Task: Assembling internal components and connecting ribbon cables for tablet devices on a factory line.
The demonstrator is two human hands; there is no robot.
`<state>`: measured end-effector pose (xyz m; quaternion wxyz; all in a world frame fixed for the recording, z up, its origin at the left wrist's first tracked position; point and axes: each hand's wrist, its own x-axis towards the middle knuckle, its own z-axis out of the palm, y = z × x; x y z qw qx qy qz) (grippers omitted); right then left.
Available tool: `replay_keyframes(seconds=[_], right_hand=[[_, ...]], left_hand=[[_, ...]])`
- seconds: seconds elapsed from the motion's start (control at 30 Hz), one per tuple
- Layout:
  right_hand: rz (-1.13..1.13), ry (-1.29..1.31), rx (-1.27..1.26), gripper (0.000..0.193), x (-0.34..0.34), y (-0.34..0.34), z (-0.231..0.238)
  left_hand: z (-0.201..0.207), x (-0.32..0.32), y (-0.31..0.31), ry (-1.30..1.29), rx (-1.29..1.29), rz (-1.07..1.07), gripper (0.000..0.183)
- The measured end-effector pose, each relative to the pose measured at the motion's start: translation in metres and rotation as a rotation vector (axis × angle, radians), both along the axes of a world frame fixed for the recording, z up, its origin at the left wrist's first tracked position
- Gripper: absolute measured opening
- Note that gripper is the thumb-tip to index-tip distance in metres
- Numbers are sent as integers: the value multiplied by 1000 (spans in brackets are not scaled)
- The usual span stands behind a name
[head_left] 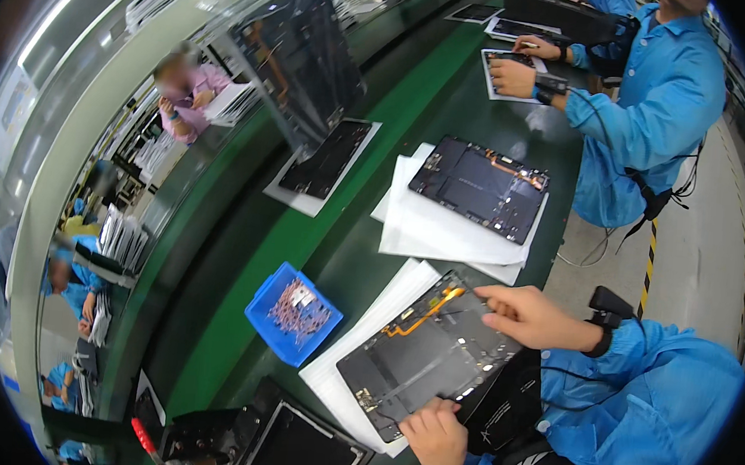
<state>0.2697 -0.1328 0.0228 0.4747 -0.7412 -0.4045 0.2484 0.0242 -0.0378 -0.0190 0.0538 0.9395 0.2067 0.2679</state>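
An opened tablet (pixel 433 358), dark inside with an orange flex cable along its far part, lies tilted over a stack of white sheets (pixel 332 377). My right hand (pixel 531 317) pinches its upper right edge between thumb and fingers. With its fingers curled over the near lower edge, my left hand (pixel 434 436) grips the same tablet. The undersides of my fingers are hidden. Just beyond the sheets stands a blue bin (pixel 282 347) holding many small pinkish parts.
A black fixture (pixel 305 448) with a red-handled clamp (pixel 144 437) sits at lower left. Another opened tablet (pixel 483 188) rests on white sheets farther up the green bench. A co-worker in blue (pixel 659 88) handles a device at the top right. A clear-covered panel (pixel 303 55) stands upright.
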Motion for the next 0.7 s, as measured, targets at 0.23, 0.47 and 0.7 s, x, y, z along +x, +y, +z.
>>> replay_keyframes(seconds=[0.23,0.47,0.7], right_hand=[[-97,-309,-70,41,7,40,-9],[-162,-169,-73,40,15,77,-10],[-72,-272,117,15,25,96,-29]], left_hand=[[22,17,2,177,-100,95,7],[18,16,2,119,-159,95,12],[14,16,3,74,-147,99,11]])
